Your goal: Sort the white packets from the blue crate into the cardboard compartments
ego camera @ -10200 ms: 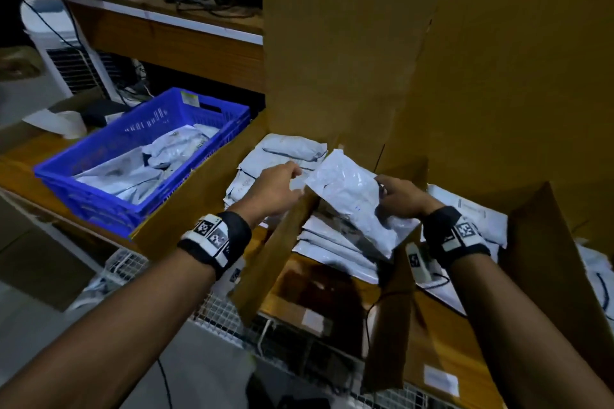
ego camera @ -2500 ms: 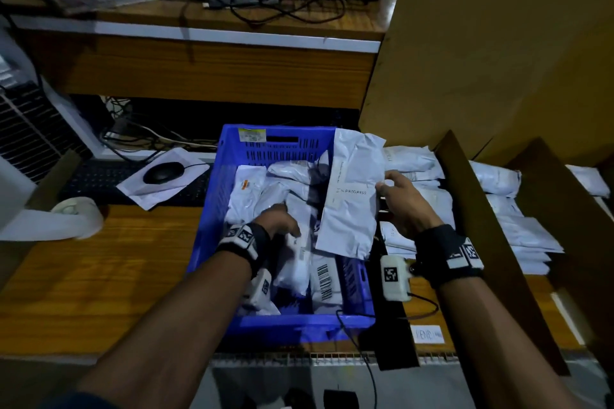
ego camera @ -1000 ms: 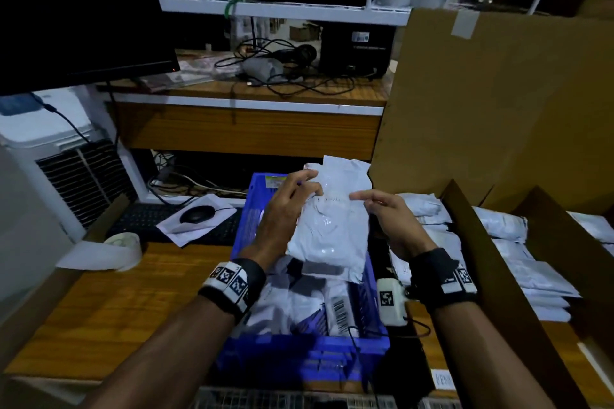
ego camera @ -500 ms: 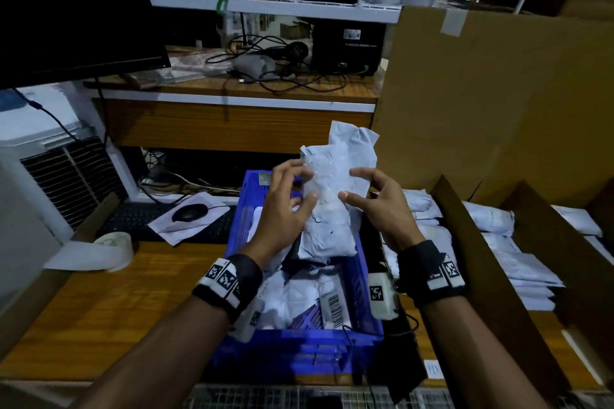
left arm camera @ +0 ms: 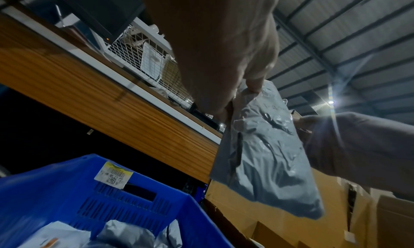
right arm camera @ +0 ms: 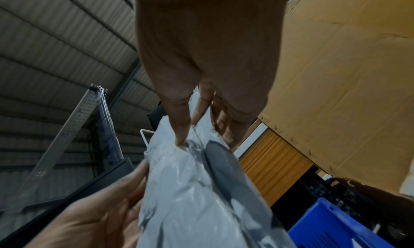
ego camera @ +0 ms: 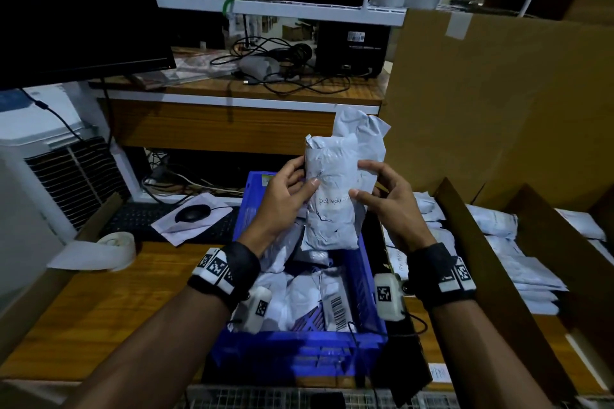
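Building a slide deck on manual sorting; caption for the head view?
Both hands, left hand and right hand, hold a white packet upright above the blue crate.

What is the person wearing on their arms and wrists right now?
Both forearms are bare, with no sleeves in view. The left wrist and the right wrist each carry a black band with white tags printed in black square codes. A small white box with the same kind of code hangs under each wrist, the right one trailing a thin black cable.

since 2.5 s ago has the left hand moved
Yes. The left hand has come up out of the blue crate and now holds the white packet above its far rim.
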The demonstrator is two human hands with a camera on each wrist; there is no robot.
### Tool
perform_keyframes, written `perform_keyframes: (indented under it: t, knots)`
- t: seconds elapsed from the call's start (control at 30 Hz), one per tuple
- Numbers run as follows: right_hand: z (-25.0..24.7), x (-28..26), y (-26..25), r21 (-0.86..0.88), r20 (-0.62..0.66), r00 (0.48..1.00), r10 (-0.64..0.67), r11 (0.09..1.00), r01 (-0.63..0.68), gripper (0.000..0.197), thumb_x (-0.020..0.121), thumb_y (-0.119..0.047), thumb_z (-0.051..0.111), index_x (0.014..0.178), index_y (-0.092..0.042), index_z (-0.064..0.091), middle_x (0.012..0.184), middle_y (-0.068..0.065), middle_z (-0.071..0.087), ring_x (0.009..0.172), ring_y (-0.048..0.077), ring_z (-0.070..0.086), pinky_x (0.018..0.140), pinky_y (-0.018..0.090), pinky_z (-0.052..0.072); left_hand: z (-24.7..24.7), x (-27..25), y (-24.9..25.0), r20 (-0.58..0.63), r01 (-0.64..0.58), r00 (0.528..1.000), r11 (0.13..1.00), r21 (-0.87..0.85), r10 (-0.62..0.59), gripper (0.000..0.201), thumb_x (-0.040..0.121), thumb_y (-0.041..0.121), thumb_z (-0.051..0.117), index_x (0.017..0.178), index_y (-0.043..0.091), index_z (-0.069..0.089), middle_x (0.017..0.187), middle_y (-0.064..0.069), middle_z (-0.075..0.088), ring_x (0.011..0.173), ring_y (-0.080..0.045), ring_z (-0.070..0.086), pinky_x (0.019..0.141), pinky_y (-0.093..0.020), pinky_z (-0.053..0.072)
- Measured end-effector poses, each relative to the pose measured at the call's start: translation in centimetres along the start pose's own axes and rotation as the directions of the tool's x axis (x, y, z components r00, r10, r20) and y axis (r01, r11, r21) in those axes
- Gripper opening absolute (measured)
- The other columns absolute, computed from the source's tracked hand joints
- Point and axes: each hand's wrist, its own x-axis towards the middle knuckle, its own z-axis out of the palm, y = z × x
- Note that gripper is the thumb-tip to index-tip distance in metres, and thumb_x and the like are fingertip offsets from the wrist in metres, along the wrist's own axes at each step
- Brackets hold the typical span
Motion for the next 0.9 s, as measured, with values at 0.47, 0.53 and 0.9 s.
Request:
perform_keyframes:
  t: [0.47, 0.53, 0.9]
  knots:
    - [-1.6, -1.1, -2.1, -0.032, 0.023, 0.999, -0.038, 0.999, 0.039, 0.053, 0.096, 0.011, 0.064, 0.133, -0.027, 0.068, 0.083, -0.006, 0.054, 0.071, 0.033, 0.031, 0.075, 0.042, 0.04, -1.8, 0.9, 1.5, -0.023, -0.062, 0.998, 0.981, -0.184, 0.059, 0.028, 0.104, 0.011, 0.065, 0.132, 0.012, 0.064, 0.133, -0.013, 0.072, 0.123, -0.028, 0.068, 0.105, -0.046, 0.054]
    - [-1.6, -1.2, -2.2, -0.056, 0.028, 0.999, -0.03, 0.998, 0.032, 0.054, 0.095, 0.011, 0.066, 0.133, -0.028, 0.068, 0.081, -0.007, 0.052, 0.071, 0.033, 0.028, 0.075, 0.043, 0.039, -1.8, 0.9, 1.5, -0.022, -0.064, 0.998, 0.975, -0.213, 0.06, 0.03, 0.104, 0.013, 0.066, 0.133, 0.011, 0.064, 0.135, -0.015, 0.07, 0.124, -0.031, 0.067, 0.108, -0.05, 0.053]
    - [-1.4, -1.8, -4.1, -0.119, 0.036, 0.999, 0.029, 0.993, -0.024, 0.035, 0.095, -0.042, 0.073, 0.129, -0.034, 0.07, 0.136, -0.022, 0.066, 0.117, 0.002, 0.066, 0.077, 0.028, 0.052, -2.9, 0.3, 4.4, 0.25, 0.033, 0.968, 0.999, 0.003, -0.032, 0.042, 0.096, 0.021, 0.075, 0.132, 0.016, 0.056, 0.117, -0.016, 0.076, 0.108, -0.028, 0.073, 0.09, -0.046, 0.059]
